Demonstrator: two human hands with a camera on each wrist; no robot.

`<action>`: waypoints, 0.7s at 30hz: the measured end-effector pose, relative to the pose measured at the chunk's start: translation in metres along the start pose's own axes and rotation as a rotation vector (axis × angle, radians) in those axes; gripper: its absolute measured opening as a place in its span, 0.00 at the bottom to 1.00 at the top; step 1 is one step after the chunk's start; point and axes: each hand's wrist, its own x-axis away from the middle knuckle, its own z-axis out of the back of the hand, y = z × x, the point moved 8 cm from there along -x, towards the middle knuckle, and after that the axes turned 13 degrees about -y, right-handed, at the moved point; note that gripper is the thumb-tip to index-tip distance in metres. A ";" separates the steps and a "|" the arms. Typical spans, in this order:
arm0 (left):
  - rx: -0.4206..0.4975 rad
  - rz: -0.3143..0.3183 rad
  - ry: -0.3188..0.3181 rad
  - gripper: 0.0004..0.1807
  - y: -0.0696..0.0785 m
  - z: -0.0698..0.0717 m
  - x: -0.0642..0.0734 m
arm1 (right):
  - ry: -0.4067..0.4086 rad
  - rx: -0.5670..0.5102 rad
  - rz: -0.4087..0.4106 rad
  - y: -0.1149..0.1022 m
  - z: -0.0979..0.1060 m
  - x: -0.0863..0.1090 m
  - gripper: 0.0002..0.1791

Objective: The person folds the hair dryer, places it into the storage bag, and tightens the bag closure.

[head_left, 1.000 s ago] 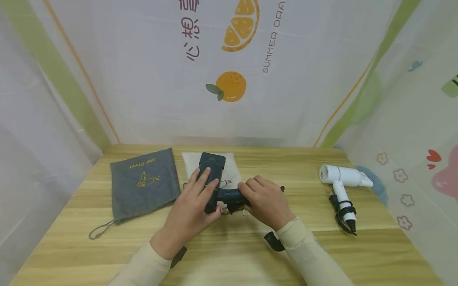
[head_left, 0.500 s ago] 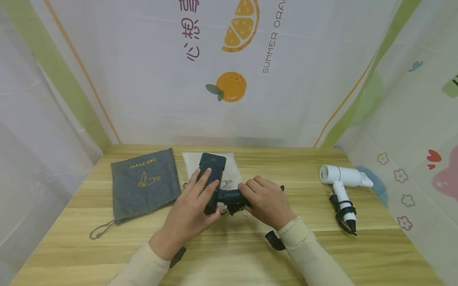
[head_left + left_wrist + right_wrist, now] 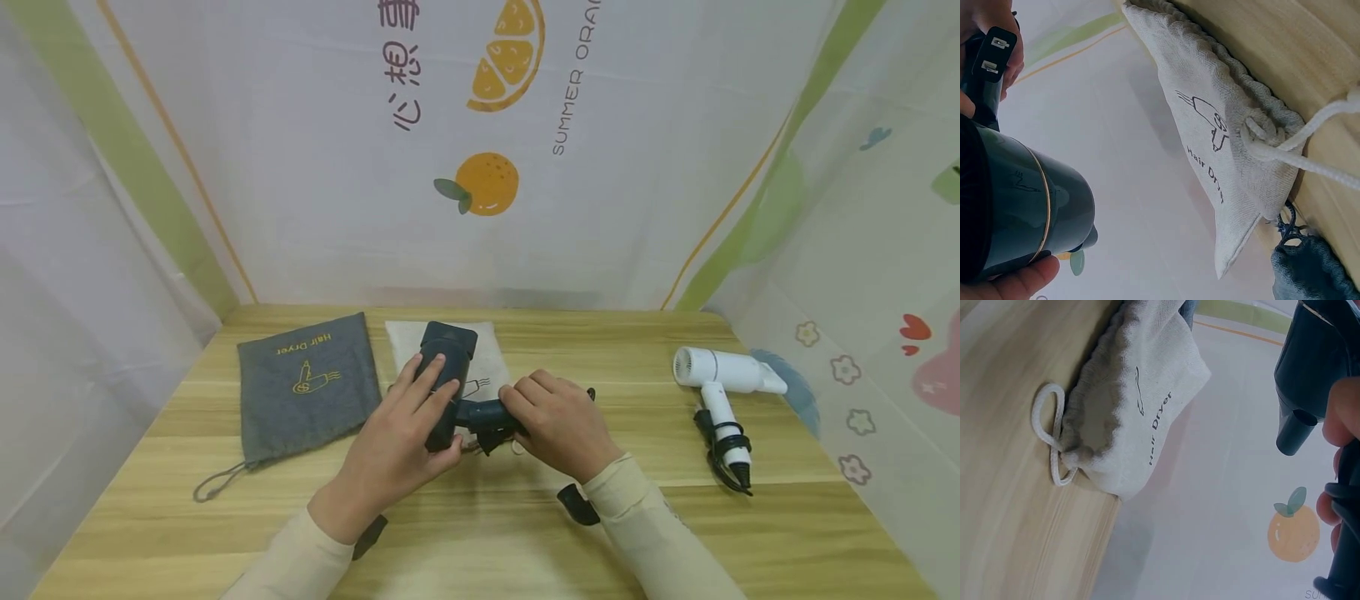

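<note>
A dark teal hair dryer [image 3: 452, 362] is held by both hands above the table. My left hand [image 3: 393, 437] grips its barrel, fingers spread across the top and thumb on the near side. The right hand [image 3: 558, 425] holds the handle [image 3: 483, 412], fingers curled round it. Against the handle, the left wrist view shows a black two-pin plug [image 3: 994, 53]. Behind and below the dryer lies a pale cloth pouch [image 3: 487, 346] printed with a dryer drawing, partly hidden by it. In the right wrist view, the pouch's gathered mouth and drawstring [image 3: 1047, 394] face the camera.
A grey drawstring pouch [image 3: 270, 408] lies at the left of the wooden table [image 3: 465, 542]. At the right lies a white hair dryer [image 3: 731, 372] with its cord [image 3: 731, 446] wound on the handle. Two small black pieces, one by the right wrist [image 3: 577, 505], lie near the forearms.
</note>
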 end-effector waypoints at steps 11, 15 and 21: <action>0.015 -0.013 0.008 0.33 -0.001 0.001 0.002 | 0.004 -0.013 0.011 -0.001 -0.003 -0.001 0.26; 0.021 -0.012 -0.002 0.33 -0.001 0.000 0.004 | 0.003 -0.022 0.017 -0.002 -0.004 0.000 0.27; 0.018 -0.029 0.005 0.33 -0.001 -0.001 0.006 | 0.019 -0.023 0.030 -0.003 -0.004 0.001 0.28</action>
